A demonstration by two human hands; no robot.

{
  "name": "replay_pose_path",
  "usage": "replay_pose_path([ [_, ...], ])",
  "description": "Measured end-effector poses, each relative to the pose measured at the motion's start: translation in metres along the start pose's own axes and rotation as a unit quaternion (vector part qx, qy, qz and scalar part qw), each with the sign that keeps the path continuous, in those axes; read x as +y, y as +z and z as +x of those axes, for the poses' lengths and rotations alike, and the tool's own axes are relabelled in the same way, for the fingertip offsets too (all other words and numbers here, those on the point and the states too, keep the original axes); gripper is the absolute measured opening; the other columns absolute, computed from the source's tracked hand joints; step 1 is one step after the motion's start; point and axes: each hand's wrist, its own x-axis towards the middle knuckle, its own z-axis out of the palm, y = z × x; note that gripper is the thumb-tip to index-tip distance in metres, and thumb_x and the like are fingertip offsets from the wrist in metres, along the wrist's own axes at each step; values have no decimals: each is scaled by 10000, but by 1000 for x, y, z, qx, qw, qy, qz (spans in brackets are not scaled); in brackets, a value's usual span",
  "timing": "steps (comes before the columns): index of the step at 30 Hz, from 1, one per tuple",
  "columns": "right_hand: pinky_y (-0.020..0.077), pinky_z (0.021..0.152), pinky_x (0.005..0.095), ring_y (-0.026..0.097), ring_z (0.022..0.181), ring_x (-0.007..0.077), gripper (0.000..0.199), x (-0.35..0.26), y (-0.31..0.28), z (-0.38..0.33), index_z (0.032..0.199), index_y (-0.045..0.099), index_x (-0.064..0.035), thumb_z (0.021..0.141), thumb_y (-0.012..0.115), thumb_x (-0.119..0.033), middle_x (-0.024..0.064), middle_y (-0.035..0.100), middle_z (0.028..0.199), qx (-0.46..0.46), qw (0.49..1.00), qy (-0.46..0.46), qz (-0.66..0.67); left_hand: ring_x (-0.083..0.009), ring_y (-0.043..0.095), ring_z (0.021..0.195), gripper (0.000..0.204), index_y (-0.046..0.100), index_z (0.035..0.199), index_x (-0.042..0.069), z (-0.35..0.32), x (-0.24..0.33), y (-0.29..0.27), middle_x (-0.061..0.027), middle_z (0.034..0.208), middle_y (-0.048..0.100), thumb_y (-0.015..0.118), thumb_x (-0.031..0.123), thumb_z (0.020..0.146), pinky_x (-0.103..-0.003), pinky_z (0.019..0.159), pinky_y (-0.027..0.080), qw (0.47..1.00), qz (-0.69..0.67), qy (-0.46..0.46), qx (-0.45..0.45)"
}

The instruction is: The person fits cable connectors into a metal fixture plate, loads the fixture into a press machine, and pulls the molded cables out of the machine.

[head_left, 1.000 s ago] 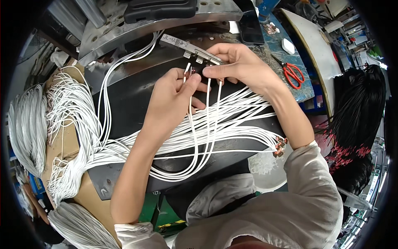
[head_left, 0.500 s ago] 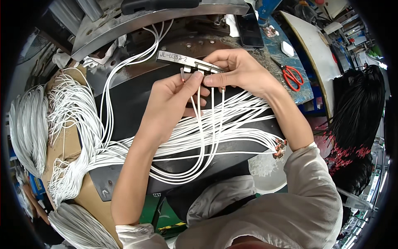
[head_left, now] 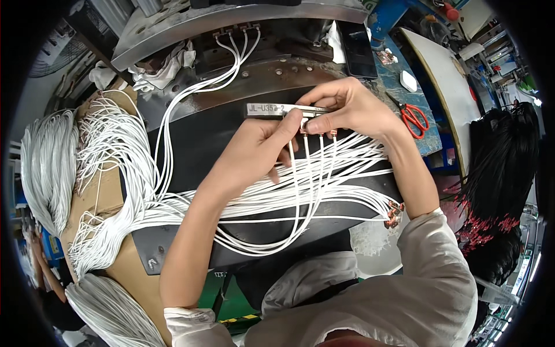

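A narrow metal bar [head_left: 277,109] lies across the black machine bed [head_left: 196,139]. My right hand [head_left: 347,107] grips its right end, fingers curled over it. My left hand [head_left: 260,153] reaches up beside it, forefinger and thumb pinching the metal tip of a white cable [head_left: 292,173] at the bar's lower edge. Several white cables with copper tips hang down from the bar and loop over the bed. More white cables [head_left: 173,121] run up to a fixture [head_left: 234,29] at the back of the machine.
Bundles of white cables [head_left: 49,162] lie on cardboard at the left. Red-handled scissors [head_left: 413,118] and a dark phone [head_left: 358,55] rest on the blue bench at the right. A heap of black cables [head_left: 503,168] with red tips sits at the far right.
The bar and both hands have shifted a little nearer to me and the view has moved closer. My left forefinger now presses a cable tip against the bar.
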Motion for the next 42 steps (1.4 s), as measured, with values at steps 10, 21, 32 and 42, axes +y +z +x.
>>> replay_pose_path([
  [10, 500, 818, 329, 612, 953, 175, 241, -1, -58, 128, 1129, 667, -36, 925, 628, -159, 100, 655, 1005, 211, 889, -201, -353, -379, 537, 1164, 400, 642, 1104, -4, 57, 30, -32, -211, 1160, 601, 763, 201, 782, -446, 796, 521, 654, 583, 301, 377],
  [21, 454, 950, 307, 574, 1074, 189, 377, 12, -62, 167, 1260, 581, -42, 928, 641, -210, 85, 622, 1254, 208, 933, -196, -217, -345, 662, 960, 211, 640, 939, -36, 103, 28, -38, -160, 911, 669, 684, 113, 796, -412, 761, 565, 679, 609, 214, 349],
  [32, 499, 783, 361, 654, 888, 302, 271, 18, -34, 43, 1067, 659, 4, 845, 698, -147, 157, 671, 950, 222, 793, -220, -523, -338, 587, 858, 232, 584, 1053, -58, -143, -64, -224, -198, 1013, 614, 545, 157, 975, -417, 785, 467, 645, 446, 139, 605],
  [42, 505, 740, 403, 637, 771, 370, 204, -48, -43, 12, 952, 678, 3, 867, 692, -182, 157, 664, 790, -60, 935, -157, -311, -312, 562, 1101, 291, 652, 1063, 27, -63, -8, 10, -112, 1136, 620, 721, 190, 832, -431, 961, 399, 738, 482, 371, 292],
])
